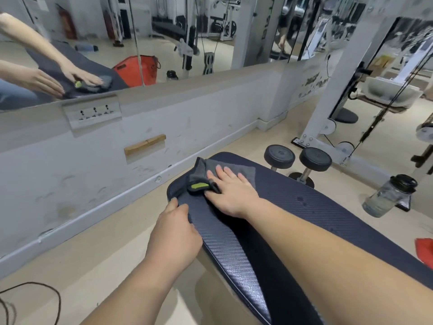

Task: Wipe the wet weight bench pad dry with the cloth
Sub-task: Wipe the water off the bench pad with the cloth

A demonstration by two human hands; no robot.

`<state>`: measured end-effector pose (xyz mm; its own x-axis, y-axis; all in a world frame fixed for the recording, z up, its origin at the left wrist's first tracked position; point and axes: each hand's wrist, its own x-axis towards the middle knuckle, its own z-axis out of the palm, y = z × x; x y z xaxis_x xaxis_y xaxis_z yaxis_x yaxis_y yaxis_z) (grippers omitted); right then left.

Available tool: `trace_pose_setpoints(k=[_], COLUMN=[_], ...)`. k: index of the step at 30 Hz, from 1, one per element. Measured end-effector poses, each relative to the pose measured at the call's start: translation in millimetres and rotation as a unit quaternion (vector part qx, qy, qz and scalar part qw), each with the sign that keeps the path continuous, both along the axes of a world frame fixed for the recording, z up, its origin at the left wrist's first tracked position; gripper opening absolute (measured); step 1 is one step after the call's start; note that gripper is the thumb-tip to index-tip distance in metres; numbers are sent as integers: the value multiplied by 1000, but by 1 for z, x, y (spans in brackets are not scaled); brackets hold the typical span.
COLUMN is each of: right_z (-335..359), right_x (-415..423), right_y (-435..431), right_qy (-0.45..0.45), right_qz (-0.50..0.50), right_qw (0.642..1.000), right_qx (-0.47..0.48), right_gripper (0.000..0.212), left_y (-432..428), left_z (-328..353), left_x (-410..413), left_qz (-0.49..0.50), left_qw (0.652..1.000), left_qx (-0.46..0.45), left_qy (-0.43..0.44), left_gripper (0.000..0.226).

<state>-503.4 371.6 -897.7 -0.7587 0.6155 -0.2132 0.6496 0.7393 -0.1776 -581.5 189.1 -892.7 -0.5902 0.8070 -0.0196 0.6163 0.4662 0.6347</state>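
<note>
A dark blue textured bench pad [328, 221] runs from the lower right toward the wall. A grey cloth [201, 171] with a green and black tag lies at the pad's far end. My right hand [230, 191] presses flat on the cloth, fingers spread. My left hand [174, 233] grips the pad's left edge near that far end. A few small water drops show on the pad to the right of my right forearm.
Two black dumbbells [297, 160] stand on the floor beyond the pad, with a clear water bottle [389, 195] to the right. A white wall with a mirror [140, 43] runs along the left. A white cable machine frame [339, 95] stands at the back right. A cord lies at the lower left.
</note>
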Motion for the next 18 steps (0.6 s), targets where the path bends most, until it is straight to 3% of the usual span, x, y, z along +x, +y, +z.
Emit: trace_pose_setpoints(k=[3,7,10,13,18], right_z=[11,23,23,25,7], right_x=[21,114,173,176,129], right_y=[-25,-74,-83,-54,-17], right_qy=[12,21,-11,-15,-13], right_qz=[48,156,178,126,-65], right_qw=[999,987,984,992,998], right_qx=[-19,-16,5,-12,20], right_gripper=[69,69,70,68,69], left_y=[0,0,5,12,20], left_z=[6,13,13,10,16], left_x=[1,7,21,31,48], left_qz=[-3,11,-34,-71,-82], left_qw=[1000,1000,999,997,996], left_qx=[17,23,9,5,2], left_qy=[2,-15,-23,4,22], left_gripper=[23,30,26,27,44])
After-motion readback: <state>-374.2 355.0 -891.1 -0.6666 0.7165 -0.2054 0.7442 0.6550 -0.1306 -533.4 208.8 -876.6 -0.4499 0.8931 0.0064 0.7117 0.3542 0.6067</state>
